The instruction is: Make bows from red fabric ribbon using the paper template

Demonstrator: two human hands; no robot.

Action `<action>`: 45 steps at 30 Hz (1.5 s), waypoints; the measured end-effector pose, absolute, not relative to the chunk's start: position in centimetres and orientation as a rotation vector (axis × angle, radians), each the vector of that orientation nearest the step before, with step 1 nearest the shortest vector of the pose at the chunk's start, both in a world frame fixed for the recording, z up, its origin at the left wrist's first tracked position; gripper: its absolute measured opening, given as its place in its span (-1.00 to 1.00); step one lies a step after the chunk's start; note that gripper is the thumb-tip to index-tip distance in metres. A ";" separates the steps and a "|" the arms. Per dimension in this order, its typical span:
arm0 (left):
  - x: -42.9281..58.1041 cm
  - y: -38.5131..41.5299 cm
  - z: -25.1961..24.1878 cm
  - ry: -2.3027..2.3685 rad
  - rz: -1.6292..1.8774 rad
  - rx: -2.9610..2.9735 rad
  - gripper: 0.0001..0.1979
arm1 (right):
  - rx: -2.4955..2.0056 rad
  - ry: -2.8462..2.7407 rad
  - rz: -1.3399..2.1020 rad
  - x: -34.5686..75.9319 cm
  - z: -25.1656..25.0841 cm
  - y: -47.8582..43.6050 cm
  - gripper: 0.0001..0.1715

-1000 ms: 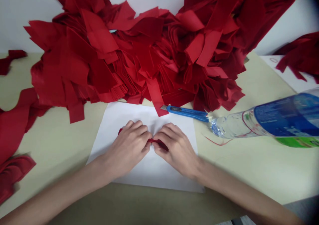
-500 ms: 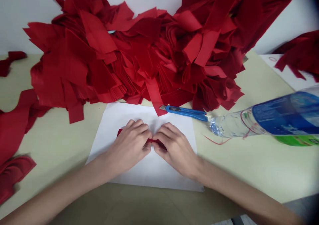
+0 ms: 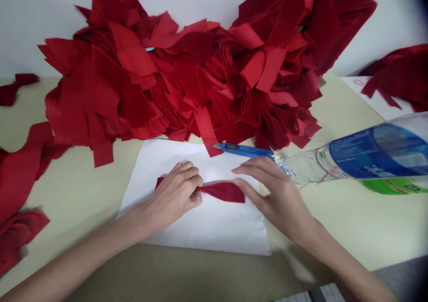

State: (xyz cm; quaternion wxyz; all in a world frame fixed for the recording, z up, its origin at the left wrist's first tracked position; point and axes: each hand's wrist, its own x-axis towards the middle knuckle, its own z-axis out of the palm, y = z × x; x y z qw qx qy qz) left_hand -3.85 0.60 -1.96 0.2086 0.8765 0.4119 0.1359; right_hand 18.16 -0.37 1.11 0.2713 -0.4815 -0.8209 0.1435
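A small red fabric strip (image 3: 223,191), pinched in the middle like a bow, lies on a white sheet of paper (image 3: 207,224). My left hand (image 3: 174,195) is closed on the strip's pinched centre and covers its left half. To the right, my right hand (image 3: 281,193) hovers with fingers stretched out, the thumb near the strip's right end, holding nothing.
A big heap of red fabric pieces (image 3: 187,70) fills the back of the table. A blue utility knife (image 3: 245,150) lies just behind the paper. A plastic water bottle (image 3: 361,157) lies on its side at right. More red strips (image 3: 20,173) lie at left.
My right hand has let go of the strip's centre and moved right, fingers spread, uncovering the strip's right half. My left hand keeps its pinch.
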 end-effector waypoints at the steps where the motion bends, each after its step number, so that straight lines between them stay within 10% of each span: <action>1: -3.8 0.6 -1.9 1.148 0.379 2.428 -0.83 | -1.345 -2.213 0.327 19.1 1.4 -0.7 -0.86; 23: -4.2 0.7 -0.5 1.246 0.570 1.790 -0.88 | -1.952 -2.314 -0.527 24.0 -2.7 -4.7 -0.72; 34: -4.2 0.1 0.4 0.938 0.450 0.928 -0.88 | -1.676 -1.807 0.738 21.5 -0.3 -4.3 -0.85; 45: -2.8 -0.5 0.5 0.975 0.543 0.834 -0.91 | -1.365 -1.894 1.182 14.8 2.4 -2.9 -0.84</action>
